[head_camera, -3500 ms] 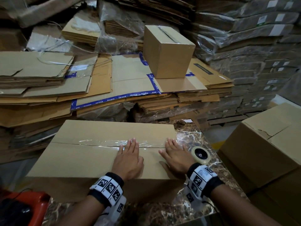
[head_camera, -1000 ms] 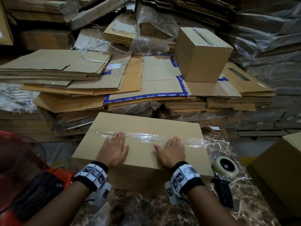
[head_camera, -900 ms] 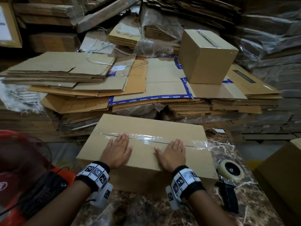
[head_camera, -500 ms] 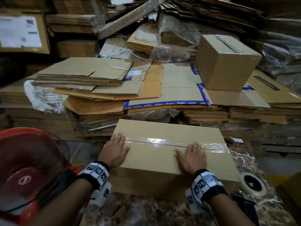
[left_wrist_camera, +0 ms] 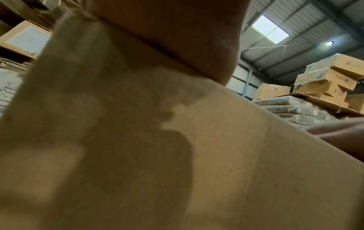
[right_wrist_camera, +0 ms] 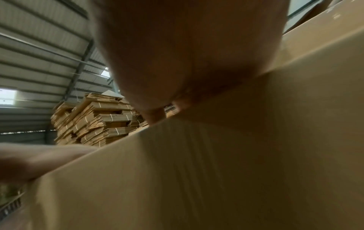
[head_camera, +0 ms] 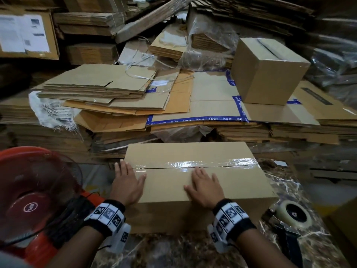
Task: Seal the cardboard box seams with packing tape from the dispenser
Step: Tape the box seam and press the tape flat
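Note:
A brown cardboard box (head_camera: pixel 237 182) stands on the marble table, with a strip of clear packing tape (head_camera: pixel 195 164) along its top centre seam. My left hand (head_camera: pixel 126 180) lies flat at the box's left top edge, fingers straight, thumb on the top face. My right hand (head_camera: pixel 203 185) presses flat on the top near the middle, fingertips at the tape. The tape dispenser (head_camera: pixel 293 215) lies on the table by the box's right front corner, untouched. Both wrist views show only blurred palm against the box's (left_wrist_camera: pixel 216 155) (right_wrist_camera: pixel 216 163) cardboard.
An orange fan (head_camera: pixel 32 194) stands close at the left. Stacks of flattened cardboard (head_camera: pixel 119 93) fill the space behind the table, with a smaller closed box (head_camera: pixel 268 74) on top at the right. Another carton's corner (head_camera: pixel 345 225) shows at the far right.
Both hands have slid left along the box top; the left hand went from the middle to the left edge. The view has shifted left, bringing the fan into sight.

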A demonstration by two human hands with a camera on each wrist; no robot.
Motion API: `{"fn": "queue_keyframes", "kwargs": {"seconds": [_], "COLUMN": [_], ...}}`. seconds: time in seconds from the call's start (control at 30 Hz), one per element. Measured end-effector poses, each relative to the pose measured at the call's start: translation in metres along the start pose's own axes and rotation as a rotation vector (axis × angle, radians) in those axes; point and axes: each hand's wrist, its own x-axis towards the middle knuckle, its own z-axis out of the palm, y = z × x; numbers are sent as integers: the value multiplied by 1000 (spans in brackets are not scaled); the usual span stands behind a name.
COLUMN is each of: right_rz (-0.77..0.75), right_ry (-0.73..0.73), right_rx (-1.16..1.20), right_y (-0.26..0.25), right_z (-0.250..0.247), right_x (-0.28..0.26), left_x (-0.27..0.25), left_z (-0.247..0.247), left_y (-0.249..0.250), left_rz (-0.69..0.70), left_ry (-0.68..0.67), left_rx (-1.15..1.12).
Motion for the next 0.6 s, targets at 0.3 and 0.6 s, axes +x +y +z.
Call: {"fn": "queue_keyframes", "kwargs": {"seconds": [0.3, 0.6], "right_rz": [18, 689], "right_ry": [478, 631], "right_rx": [56, 527], "right_y": [38, 65], "right_z": [24, 16], "right_x": [-17, -16], "left_x": [-31, -23], "left_z": [-1, -18], "left_y": [23, 9], "left_rz": [-72, 186], "left_ry": [-29, 242], "left_rx": [-61, -235]}}
